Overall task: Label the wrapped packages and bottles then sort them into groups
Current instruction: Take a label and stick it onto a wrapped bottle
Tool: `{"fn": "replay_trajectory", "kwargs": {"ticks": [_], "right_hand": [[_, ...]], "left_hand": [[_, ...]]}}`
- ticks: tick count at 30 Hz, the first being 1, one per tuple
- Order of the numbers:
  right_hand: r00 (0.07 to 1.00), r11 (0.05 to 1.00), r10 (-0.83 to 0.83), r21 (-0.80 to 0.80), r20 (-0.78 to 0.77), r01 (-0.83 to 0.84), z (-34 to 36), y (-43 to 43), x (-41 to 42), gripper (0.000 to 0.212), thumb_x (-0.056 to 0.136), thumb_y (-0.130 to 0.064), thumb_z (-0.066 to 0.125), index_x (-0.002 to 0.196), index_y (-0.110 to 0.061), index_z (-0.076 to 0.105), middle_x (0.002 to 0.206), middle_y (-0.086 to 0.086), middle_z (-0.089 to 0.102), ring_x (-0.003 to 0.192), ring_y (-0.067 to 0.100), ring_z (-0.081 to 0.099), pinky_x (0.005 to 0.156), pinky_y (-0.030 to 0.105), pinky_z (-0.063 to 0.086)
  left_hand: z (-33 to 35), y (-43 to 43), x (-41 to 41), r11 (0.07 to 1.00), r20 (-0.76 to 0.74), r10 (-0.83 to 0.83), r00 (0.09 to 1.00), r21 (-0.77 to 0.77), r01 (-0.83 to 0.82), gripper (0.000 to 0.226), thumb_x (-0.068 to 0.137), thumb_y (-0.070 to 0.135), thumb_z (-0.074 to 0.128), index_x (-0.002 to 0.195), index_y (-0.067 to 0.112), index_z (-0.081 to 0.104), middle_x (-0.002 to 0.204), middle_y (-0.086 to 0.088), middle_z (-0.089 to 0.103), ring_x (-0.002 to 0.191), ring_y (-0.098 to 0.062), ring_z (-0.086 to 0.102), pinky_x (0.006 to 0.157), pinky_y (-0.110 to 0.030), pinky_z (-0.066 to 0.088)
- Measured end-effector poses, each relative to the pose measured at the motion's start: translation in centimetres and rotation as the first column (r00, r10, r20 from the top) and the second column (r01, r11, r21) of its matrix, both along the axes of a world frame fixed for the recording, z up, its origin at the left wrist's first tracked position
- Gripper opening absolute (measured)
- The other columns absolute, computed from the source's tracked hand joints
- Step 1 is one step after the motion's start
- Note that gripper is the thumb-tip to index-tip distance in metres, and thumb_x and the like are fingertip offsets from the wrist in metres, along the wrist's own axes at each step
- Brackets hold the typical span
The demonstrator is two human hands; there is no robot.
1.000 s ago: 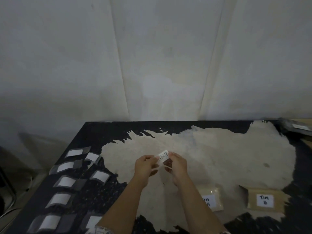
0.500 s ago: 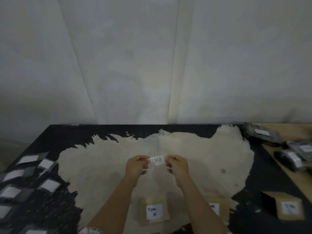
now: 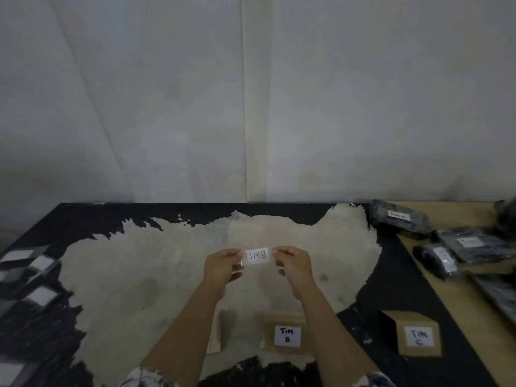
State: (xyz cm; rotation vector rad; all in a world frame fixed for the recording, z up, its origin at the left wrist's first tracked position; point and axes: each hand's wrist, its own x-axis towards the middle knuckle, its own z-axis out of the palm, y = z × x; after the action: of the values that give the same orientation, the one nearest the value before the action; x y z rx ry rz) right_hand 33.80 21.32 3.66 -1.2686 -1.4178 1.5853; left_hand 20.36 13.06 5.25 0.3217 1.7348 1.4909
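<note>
A small white label (image 3: 256, 256) reading "TIM B" is stretched between my hands above the middle of the table. My left hand (image 3: 221, 268) pinches its left end and my right hand (image 3: 293, 263) pinches its right end. Near the front edge stands a brown box marked "TIM B" (image 3: 286, 333), and further right a brown box marked "TIM C" (image 3: 417, 335). Part of another brown box (image 3: 214, 337) shows behind my left forearm. Several black wrapped packages (image 3: 399, 217) with white labels lie on the wooden surface at the right.
The black table (image 3: 195, 212) has a large worn pale patch in its middle. Several blank white labels on dark backing (image 3: 42, 296) lie along its left edge. A light wooden tabletop (image 3: 469, 300) adjoins on the right. A plain wall stands behind.
The view has swung right, bringing the "TIM C" box and the black packages into sight. My hands have levelled the label and still hold it at both ends.
</note>
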Motion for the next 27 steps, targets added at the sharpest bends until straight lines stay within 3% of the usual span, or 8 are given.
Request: {"fn": "replay_trajectory", "kwargs": {"ticks": [6,11,16,19,22,25,27], "right_hand": [[1.0,1.0,-0.022,0.013,-0.007,0.022,0.4,0.0,6.4,0.013,0.089,-0.008,0.059,0.082,-0.016,0.067,0.088,0.005,0.067,0.082,0.017,0.059,0.071,0.026,0.051],[0.998,1.0,-0.029,-0.006,0.047,0.03,-0.2,-0.9,13.9,0.015,0.089,-0.007,0.06,0.08,-0.018,0.064,0.083,0.003,0.066,0.083,0.019,0.06,0.069,0.025,0.05],[0.989,0.997,-0.066,0.048,0.136,0.06,-0.8,0.1,22.0,0.012,0.09,-0.009,0.06,0.082,-0.016,0.067,0.084,0.003,0.066,0.085,0.018,0.062,0.081,0.034,0.054],[0.979,0.99,-0.127,0.086,0.158,0.115,-0.6,1.5,26.3,0.017,0.089,-0.01,0.06,0.077,-0.02,0.066,0.081,0.003,0.067,0.08,0.017,0.062,0.077,0.035,0.054],[0.97,0.98,-0.194,0.081,0.148,0.183,-0.8,3.5,30.6,0.02,0.089,-0.011,0.06,0.074,-0.022,0.065,0.083,0.006,0.069,0.08,0.021,0.065,0.076,0.036,0.056],[0.968,0.976,-0.213,0.065,0.134,0.206,-1.0,6.6,35.0,0.02,0.089,-0.01,0.059,0.072,-0.019,0.065,0.077,0.005,0.068,0.075,0.02,0.062,0.07,0.032,0.051],[0.964,0.97,-0.24,0.06,0.118,0.234,-1.2,9.1,38.3,0.023,0.09,-0.008,0.058,0.069,-0.017,0.062,0.069,0.003,0.061,0.067,0.015,0.054,0.062,0.027,0.045]], "left_hand": [[-0.1,-0.2,5.5,0.999,-0.063,0.035,0.997,0.007,-0.035,0.008,0.087,0.003,0.063,0.095,0.002,0.062,0.072,-0.012,0.062,0.06,-0.02,0.055,0.057,-0.026,0.052],[-1.0,-0.6,12.5,1.0,-0.061,0.006,0.998,-0.02,-0.007,0.01,0.087,0.007,0.063,0.096,0.002,0.064,0.082,-0.013,0.065,0.069,-0.022,0.058,0.065,-0.029,0.053],[-1.5,1.0,20.0,0.998,-0.099,-0.054,0.994,-0.033,0.051,0.013,0.086,0.01,0.066,0.096,0.002,0.068,0.084,-0.012,0.066,0.064,-0.018,0.057,0.057,-0.024,0.047],[-1.5,3.1,24.3,0.995,-0.128,-0.097,0.987,-0.018,0.095,0.011,0.086,0.008,0.065,0.094,0.001,0.069,0.077,-0.01,0.065,0.061,-0.016,0.055,0.054,-0.023,0.045],[-1.8,5.9,28.6,0.99,-0.156,-0.138,0.978,-0.021,0.136,0.006,0.087,0.008,0.064,0.089,0.006,0.068,0.083,-0.012,0.068,0.067,-0.017,0.059,0.057,-0.023,0.047],[-2.1,9.5,32.9,0.981,-0.189,-0.193,0.963,-0.036,0.19,0.005,0.087,0.016,0.065,0.083,0.016,0.069,0.09,-0.009,0.071,0.08,-0.02,0.065,0.069,-0.029,0.053],[-2.1,12.4,36.0,0.976,-0.219,-0.218,0.951,-0.055,0.211,0.009,0.087,0.017,0.064,0.08,0.021,0.066,0.087,-0.004,0.069,0.083,-0.018,0.064,0.068,-0.027,0.052]]}}
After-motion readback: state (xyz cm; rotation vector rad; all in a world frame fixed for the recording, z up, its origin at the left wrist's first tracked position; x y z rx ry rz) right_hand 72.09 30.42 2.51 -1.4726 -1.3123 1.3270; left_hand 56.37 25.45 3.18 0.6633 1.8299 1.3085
